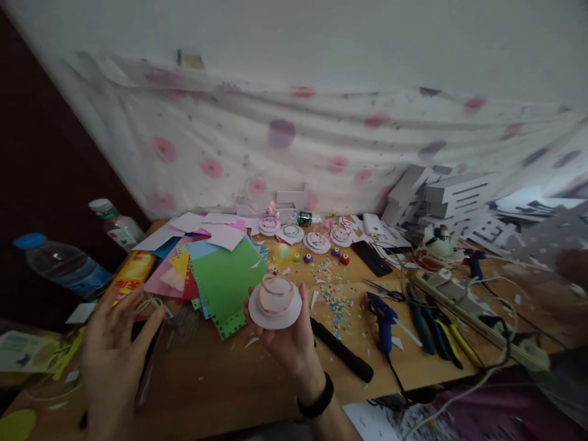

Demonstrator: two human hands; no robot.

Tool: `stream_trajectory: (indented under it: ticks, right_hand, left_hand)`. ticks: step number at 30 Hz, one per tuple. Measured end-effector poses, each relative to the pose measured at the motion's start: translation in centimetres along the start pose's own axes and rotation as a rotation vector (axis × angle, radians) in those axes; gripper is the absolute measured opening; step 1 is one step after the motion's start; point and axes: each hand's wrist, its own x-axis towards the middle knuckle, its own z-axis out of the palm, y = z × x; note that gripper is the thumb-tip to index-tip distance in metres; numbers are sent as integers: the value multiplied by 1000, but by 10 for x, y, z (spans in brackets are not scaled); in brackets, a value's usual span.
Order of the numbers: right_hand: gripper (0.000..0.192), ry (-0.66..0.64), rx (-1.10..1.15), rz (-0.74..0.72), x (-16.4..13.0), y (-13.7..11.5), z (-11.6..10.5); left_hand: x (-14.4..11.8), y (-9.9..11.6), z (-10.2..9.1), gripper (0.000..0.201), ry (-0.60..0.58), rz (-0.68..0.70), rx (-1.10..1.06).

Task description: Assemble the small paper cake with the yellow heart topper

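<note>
A small white tiered paper disc model (271, 317), like a little cake with a pale pink strip round its top, rests in my right hand (291, 346). My fingers and thumb hold its lower disc from below and at the edges. My left hand (114, 346) is raised to the left, slightly blurred, fingers apart and nothing visible in them. Behind it lie a yellow package (133, 272) and a thin cord. Just beyond the held model are green paper sheets (225, 275) and scattered colourful bits (337, 303).
Similar decorated disc models (316, 242) stand at the back. To the right lie a blue glue gun (383, 321), pliers (420, 321), scissors (383, 290) and a power strip (478, 315) with trailing cables. A black rod (342, 352) lies near my right wrist. Bottles (64, 263) stand at left.
</note>
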Motion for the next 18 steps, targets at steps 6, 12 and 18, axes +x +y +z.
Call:
stream_trajectory:
  ticks: [6,12,18]
  right_hand:
    - [61,-10,-32,19,1,0,-2]
    - [60,-22,-18,-7,0,-3,-2]
    - [69,-52,25,12,0,-2,-3]
  left_hand:
    - [-17,11,10,80,-152,-117,-121]
    - [-16,5,8,72,-224,-113,-197]
    - [-17,12,3,61,-189,-26,-79]
